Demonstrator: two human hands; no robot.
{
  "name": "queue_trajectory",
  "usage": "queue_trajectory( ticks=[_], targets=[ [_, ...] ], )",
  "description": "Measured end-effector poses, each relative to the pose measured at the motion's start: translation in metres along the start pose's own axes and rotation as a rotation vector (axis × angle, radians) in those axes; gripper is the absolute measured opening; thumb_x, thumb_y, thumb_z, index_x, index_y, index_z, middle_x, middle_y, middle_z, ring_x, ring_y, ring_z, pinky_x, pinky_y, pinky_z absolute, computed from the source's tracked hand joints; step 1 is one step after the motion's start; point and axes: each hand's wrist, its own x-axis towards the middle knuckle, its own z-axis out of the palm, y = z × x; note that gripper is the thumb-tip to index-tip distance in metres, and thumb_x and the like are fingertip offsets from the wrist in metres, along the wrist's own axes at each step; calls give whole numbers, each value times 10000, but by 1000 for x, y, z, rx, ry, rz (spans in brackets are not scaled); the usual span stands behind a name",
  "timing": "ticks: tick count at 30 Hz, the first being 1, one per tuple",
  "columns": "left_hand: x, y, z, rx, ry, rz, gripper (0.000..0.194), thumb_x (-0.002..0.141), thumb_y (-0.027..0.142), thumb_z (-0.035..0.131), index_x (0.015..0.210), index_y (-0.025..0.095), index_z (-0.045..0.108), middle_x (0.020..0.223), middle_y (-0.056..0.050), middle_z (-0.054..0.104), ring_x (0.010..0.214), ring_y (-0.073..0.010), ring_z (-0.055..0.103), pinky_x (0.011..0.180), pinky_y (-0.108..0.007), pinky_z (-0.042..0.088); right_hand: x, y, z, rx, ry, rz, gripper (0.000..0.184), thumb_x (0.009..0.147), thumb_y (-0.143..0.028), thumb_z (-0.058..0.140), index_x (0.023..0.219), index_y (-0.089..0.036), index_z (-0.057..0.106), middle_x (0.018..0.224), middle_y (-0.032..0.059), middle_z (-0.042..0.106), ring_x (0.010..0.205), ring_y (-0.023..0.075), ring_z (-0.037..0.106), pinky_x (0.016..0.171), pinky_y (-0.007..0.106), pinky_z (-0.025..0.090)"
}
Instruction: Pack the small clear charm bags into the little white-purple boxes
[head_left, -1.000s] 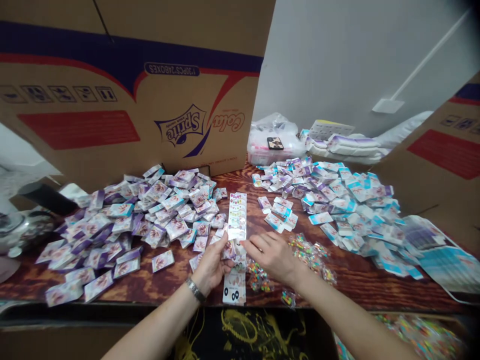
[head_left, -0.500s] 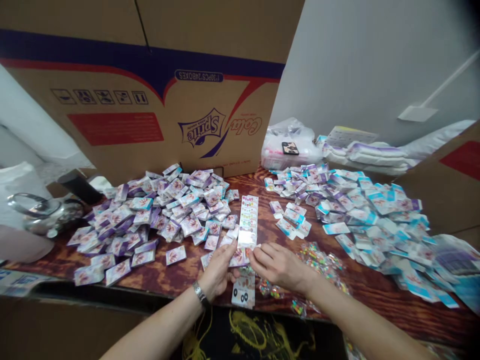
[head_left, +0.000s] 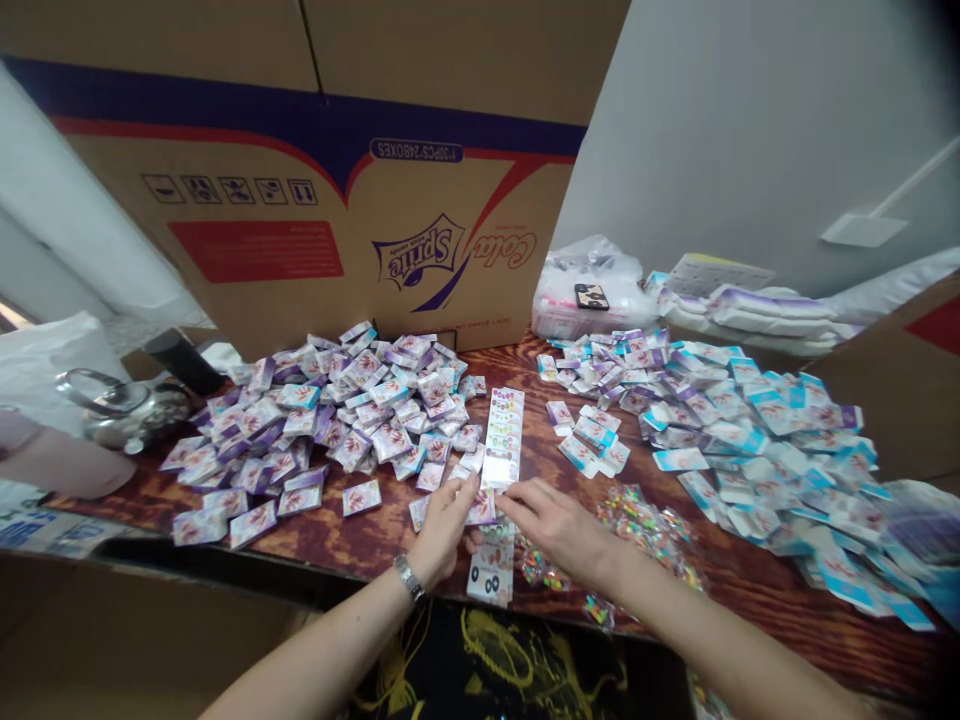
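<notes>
Above the table's front edge, my left hand (head_left: 444,525) is closed around a small printed box (head_left: 481,508), white and purple. My right hand (head_left: 556,527) pinches at the right end of that box; its fingertips hide the end itself. Beneath both hands lie long printed sheets, one a strip with rows of coloured pictures (head_left: 503,430) and the other, nearer me, with black ring shapes (head_left: 490,582). Small clear packets of coloured candies (head_left: 649,535) lie beside and under my right forearm. To the left of my left hand rests a single small box (head_left: 361,498).
A heap of closed boxes (head_left: 375,400) covers the left of the table; flatter, open-ended boxes (head_left: 757,440) spread over the right. A large carton (head_left: 300,250) stands behind. A metal kettle (head_left: 135,410) is at far left, a plastic bag with a phone (head_left: 592,297) at the back.
The view has shifted slightly, so the scene sits a little further right. My left hand still holds the small box, and my right fingers remain at its right end.
</notes>
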Motion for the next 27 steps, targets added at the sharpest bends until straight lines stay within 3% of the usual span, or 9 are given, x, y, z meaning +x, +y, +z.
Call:
queue_trajectory(
  ticks=[7,10,12,15,18,22,27],
  targets=[
    [-2,-3,2,112,60,203,428,769,599,509,695,183,445,541,85,378,400,-72,442,342,-174,395,9,-22,7,493,300,398,170,868,-137,481,972,-192,604,921,59,581,843,159,575,747,275,484],
    [-8,-1,4,146,41,232,406,824,578,424,778,181,496,604,62,412,471,-94,465,387,-201,435,10,-29,16,572,409,580,133,851,-147,508,942,-198,591,886,40,583,785,154,577,708,272,474],
    [-13,0,1,231,-7,286,366,837,529,441,860,178,544,706,20,493,617,-137,546,506,-253,504,9,-31,22,612,465,653,103,842,-167,522,916,-196,588,878,37,579,750,151,574,677,267,474],
    [-20,1,-9,623,-35,580,386,785,405,582,1094,177,541,1082,-91,520,1035,-246,523,857,-397,481,8,-30,27,662,509,706,79,841,-203,529,888,-196,592,879,37,577,744,152,577,665,264,480],
    [-24,0,-19,1032,11,856,514,807,253,553,1288,156,402,1246,-154,426,1175,-291,422,960,-450,402,8,-29,28,732,528,748,86,841,-238,539,898,-197,588,853,32,586,728,150,584,656,263,486],
    [-27,1,-24,1254,30,960,555,821,131,467,1351,153,304,1144,-136,510,1078,-268,480,916,-422,442,11,-31,33,838,567,771,130,831,-285,567,921,-192,583,826,31,606,732,153,594,661,263,496],
    [-28,2,-24,1191,43,962,518,754,54,452,1260,112,358,1120,-143,527,1084,-256,488,929,-410,442,21,-36,41,953,574,807,168,803,-320,605,890,-179,577,779,27,613,678,144,585,626,254,496]
  ],
)
